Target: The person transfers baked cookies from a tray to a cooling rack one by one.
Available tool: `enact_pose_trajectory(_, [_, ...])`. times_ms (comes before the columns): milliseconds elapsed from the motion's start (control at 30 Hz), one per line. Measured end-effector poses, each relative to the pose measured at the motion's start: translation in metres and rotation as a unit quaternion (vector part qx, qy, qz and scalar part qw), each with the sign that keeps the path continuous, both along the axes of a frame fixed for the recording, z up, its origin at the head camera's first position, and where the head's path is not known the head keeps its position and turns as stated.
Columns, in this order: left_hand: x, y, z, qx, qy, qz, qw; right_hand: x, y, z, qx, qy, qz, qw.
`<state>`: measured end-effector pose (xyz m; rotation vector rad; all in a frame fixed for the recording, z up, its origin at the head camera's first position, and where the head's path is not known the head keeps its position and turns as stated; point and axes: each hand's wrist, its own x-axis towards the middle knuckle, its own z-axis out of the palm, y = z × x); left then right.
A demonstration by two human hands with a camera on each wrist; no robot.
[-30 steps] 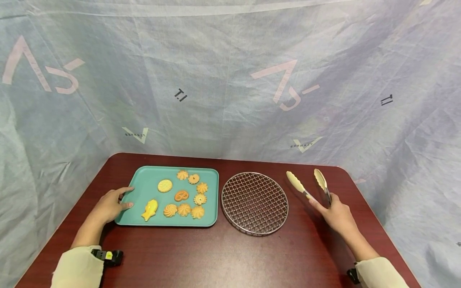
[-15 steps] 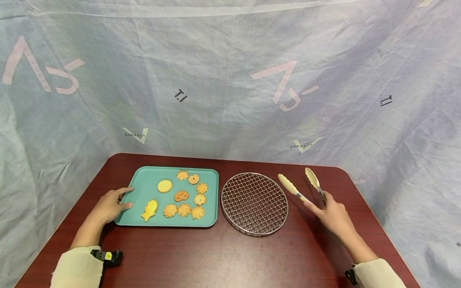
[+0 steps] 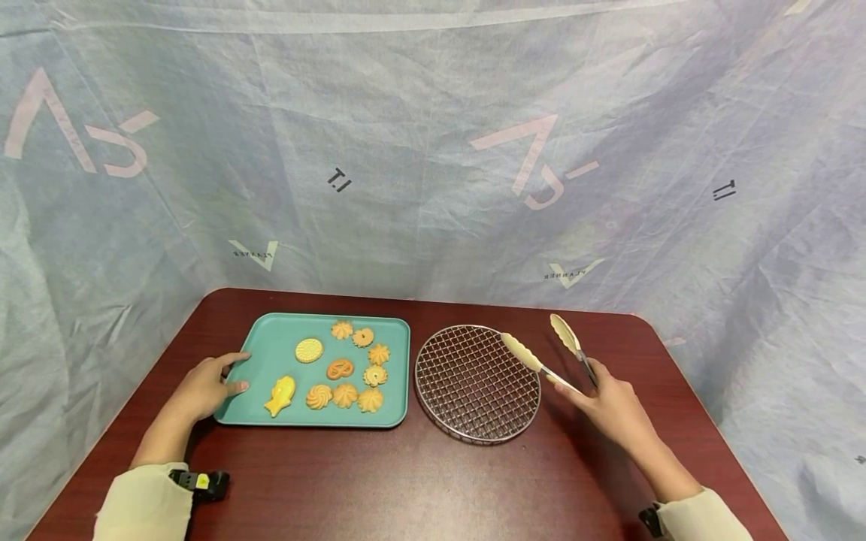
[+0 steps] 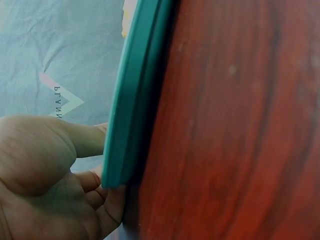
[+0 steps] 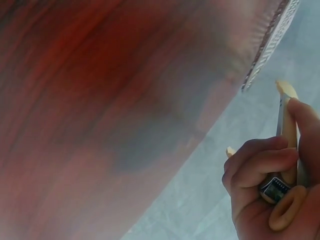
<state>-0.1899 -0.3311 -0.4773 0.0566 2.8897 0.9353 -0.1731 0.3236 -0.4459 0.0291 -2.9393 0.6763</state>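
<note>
Fingers grasping on both sides: left hand [image 3: 203, 385] on tray's left edge, right hand [image 3: 617, 409] round spread tongs. Tray [image 3: 271, 346] lies toward tabletop [image 3: 433, 481]'s far left corner, rack [image 3: 467, 387] right of it, bare. Tongs [image 3: 522, 353] carry nothing. Cookies [image 3: 345, 395] all on tray; looks barely started, every piece left to handle. Can't tell if tong tip touches rack. Left wrist view cuts off tray.

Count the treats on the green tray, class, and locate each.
10 on the tray: a yellow fish, front left; a round yellow biscuit behind it, rightward; a pretzel right of centre; two biscuits, back right; two, right side; three, front, centre to right. None appears hidden.
</note>
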Motion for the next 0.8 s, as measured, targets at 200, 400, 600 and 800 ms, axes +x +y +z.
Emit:
enact_pose_trajectory(200, [0.001, 0.001, 0.002, -0.002, -0.001, -0.001, 1.0, 0.001, -0.011, 0.002, 0.004, 0.006, 0.019, 0.9998])
enact_pose_trajectory(400, [0.001, 0.001, 0.003, -0.002, 0.001, -0.003, 1.0, 0.002, -0.022, 0.005, 0.011, 0.002, 0.029, 0.9995])
enact_pose_trajectory(600, [0.001, 0.001, 0.002, -0.002, 0.003, -0.004, 1.0, 0.005, -0.032, 0.007, 0.004, -0.001, 0.04, 0.9992])
enact_pose_trajectory(800, [0.001, 0.001, 0.002, -0.003, 0.001, -0.003, 1.0, 0.006, -0.044, 0.009, 0.004, -0.004, 0.047, 0.9989])
